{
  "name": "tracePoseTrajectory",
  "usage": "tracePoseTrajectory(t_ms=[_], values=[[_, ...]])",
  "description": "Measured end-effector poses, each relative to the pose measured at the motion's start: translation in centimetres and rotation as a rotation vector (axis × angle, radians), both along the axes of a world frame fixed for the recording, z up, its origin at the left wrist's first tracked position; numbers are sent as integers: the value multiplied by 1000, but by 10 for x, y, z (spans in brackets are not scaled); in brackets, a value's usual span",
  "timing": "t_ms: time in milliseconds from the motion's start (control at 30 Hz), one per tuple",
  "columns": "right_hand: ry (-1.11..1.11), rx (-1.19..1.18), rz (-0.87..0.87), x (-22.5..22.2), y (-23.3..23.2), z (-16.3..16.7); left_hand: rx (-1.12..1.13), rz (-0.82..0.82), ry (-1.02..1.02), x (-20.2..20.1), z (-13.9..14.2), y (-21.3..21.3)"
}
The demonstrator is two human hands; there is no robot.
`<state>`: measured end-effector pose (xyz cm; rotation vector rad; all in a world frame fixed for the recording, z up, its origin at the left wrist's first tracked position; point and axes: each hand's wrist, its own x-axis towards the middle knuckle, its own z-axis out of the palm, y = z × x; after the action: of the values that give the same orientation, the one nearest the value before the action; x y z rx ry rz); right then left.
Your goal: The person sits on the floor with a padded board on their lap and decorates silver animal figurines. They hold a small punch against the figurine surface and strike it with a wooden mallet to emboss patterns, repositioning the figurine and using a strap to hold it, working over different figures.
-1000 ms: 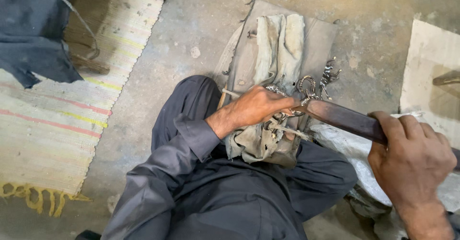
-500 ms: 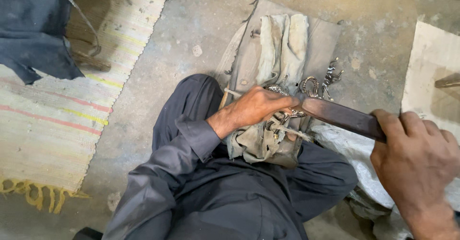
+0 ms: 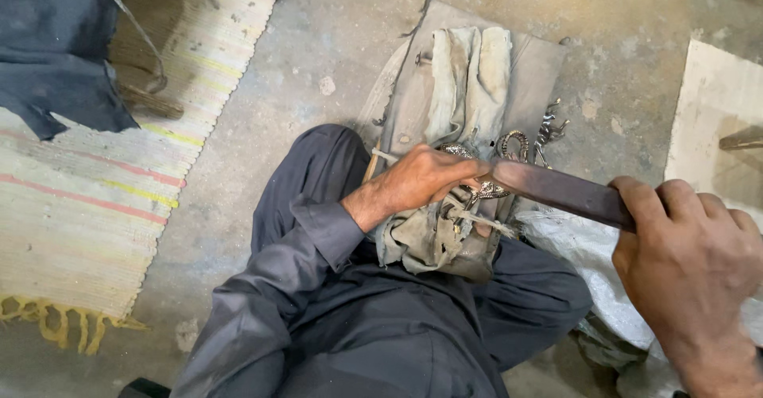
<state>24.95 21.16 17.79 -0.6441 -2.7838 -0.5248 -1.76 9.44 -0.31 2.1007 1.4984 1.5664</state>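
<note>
Metal ornament (image 3: 485, 190), small and curled, is lying on a grey folded cloth (image 3: 469, 72) over the knee in the head view, the left hand (image 3: 417, 182) pinching it at its near end with fingers pressed together while the right hand (image 3: 687, 263) is wrapping closed around the handle end of a flat dark file (image 3: 556, 191) whose tip is resting on the piece. Judgement: the file could skid off the small curved piece onto the left fingertips (image 3: 469, 177), because they are sitting just beside the contact point, and the soft cloth may be letting the piece shift. More ornaments (image 3: 548, 132) are lying just beyond, clear of both grips.
</note>
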Motion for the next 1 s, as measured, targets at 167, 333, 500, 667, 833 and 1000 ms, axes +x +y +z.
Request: tracePoseTrajectory(t_ms=[167,333,500,667,833,1000], values=[[109,-128,27,-3,0,4,5,6,-18,1,0,0],[-15,24,-6,-8,-4,9,-32,-5,-41,1,0,-1],[-5,-51,-17,-11,-5,9,-20,-7,-54,-1,0,-3],[94,-131,9,-8,-3,6,25,-19,-43,-2,1,-3],[-46,71,11,-7,-1,4,-15,35,-24,1,2,-5],[-65,5,-52,-6,-2,2,14,1,-66,-1,2,-5]])
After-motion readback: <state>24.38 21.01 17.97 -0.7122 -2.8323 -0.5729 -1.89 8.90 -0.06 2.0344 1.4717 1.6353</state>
